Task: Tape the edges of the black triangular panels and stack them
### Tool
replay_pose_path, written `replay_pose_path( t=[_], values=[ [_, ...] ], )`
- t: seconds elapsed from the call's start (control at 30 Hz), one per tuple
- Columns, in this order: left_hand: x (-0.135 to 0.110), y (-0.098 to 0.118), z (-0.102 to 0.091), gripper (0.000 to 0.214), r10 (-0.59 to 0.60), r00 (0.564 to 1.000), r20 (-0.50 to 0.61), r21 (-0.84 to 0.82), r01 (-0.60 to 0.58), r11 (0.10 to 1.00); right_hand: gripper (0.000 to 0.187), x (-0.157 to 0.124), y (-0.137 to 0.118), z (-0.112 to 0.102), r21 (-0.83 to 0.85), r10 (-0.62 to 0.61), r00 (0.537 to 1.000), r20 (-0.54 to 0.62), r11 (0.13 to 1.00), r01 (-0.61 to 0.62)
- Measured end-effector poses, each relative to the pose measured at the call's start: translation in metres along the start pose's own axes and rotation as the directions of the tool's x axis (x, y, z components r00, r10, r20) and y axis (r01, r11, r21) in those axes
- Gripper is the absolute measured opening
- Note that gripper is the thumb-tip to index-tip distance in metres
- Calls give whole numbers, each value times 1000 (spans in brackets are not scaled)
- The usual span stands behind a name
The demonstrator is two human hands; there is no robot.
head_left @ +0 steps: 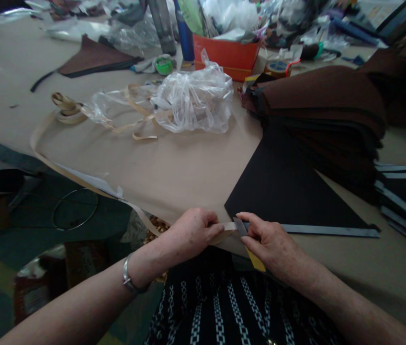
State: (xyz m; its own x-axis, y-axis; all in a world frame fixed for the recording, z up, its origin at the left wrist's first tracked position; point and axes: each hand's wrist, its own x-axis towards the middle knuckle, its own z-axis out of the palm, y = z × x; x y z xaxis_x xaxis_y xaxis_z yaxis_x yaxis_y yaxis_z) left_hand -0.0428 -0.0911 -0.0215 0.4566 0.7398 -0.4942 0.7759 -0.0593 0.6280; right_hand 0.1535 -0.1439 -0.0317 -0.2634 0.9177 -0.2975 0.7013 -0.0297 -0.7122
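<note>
1. Two bare hands work at the near table edge, at about 6 o'clock in the head view. The left hand (192,232) wears one bracelet (128,278) on its wrist.
2. The left hand pinches the pale end of one tape strip (229,226) between thumb and fingers, a narrow, closed grip.
3. The right hand (269,244) sits just at 3 o'clock of the left, its thumb and fingertips closed narrowly on the same strip where it meets the grey edge band (332,230).
4. One black triangular sheet (282,191) lies flat on the table (174,167), its near edge touching the right hand; the grey band runs along that edge toward 3 o'clock.
5. One yellow piece (256,261) shows under the right hand.
6. At 1 to 2 o'clock stands one tall stack of brown sheets (325,105); the count within it cannot be told.
7. At 12 o'clock lies one crumpled clear plastic bag (196,100), with one orange box (228,55) behind it.
8. At 10 o'clock, loose tan ribbon (68,108) lies coiled, and one single brown triangle (93,57) sits beyond it.
</note>
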Motion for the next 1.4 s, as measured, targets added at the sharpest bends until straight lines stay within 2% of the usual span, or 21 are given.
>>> replay_pose_path(
  t=[0.2,0.3,0.4,0.47,0.53,0.6,0.7,0.77,0.87,0.97,1.07,1.2,1.33,1.4],
  values=[
    [-2,-1,3,29,38,999,-17,3,-38,999,35,1,-5,5,-239,-3,1000,8,971,5],
    [-10,10,14,29,135,991,-9,-39,-136,990,36,2,-6,6,-285,-33,999,7,958,34],
    [-19,23,27,28,281,959,35,-88,-277,957,40,3,-7,7,-265,-28,999,28,964,35],
    [-23,26,29,30,321,947,30,-102,-316,943,47,0,-8,4,-224,-34,998,43,974,43],
    [-23,22,24,32,308,951,-40,-85,-310,947,53,-6,-7,-6,-146,-54,998,17,988,56],
    [-21,12,13,33,273,953,-134,-35,-279,960,47,-16,-1,-24,-36,-50,998,-45,998,48],
    [-16,-6,-6,32,252,945,-207,-6,-259,966,19,-36,27,-63,103,27,981,-194,995,-7],
    [-14,-13,-15,31,238,943,-234,-50,-256,965,16,-48,57,-90,141,109,936,-335,988,-64],
    [-13,-13,-18,29,216,940,-265,-134,-257,957,19,-57,103,-121,4,227,856,-465,967,-255],
    [-9,0,-13,27,214,940,-264,-200,-271,942,28,-53,134,-135,-193,296,817,-495,879,-435],
    [-3,19,-7,27,233,943,-238,-208,-284,936,34,-44,143,-137,-210,333,815,-474,856,-473],
    [2,38,-2,25,237,951,-197,-285,-287,915,17,-50,137,-131,-230,345,868,-356,868,-440],
    [4,38,3,27,241,964,-117,-407,-267,873,23,-90,131,-105,-179,407,900,-155,884,-431],
    [3,37,6,29,228,972,-58,-442,-230,867,26,-118,128,-84,-88,418,890,-180,895,-438]
  ],
)
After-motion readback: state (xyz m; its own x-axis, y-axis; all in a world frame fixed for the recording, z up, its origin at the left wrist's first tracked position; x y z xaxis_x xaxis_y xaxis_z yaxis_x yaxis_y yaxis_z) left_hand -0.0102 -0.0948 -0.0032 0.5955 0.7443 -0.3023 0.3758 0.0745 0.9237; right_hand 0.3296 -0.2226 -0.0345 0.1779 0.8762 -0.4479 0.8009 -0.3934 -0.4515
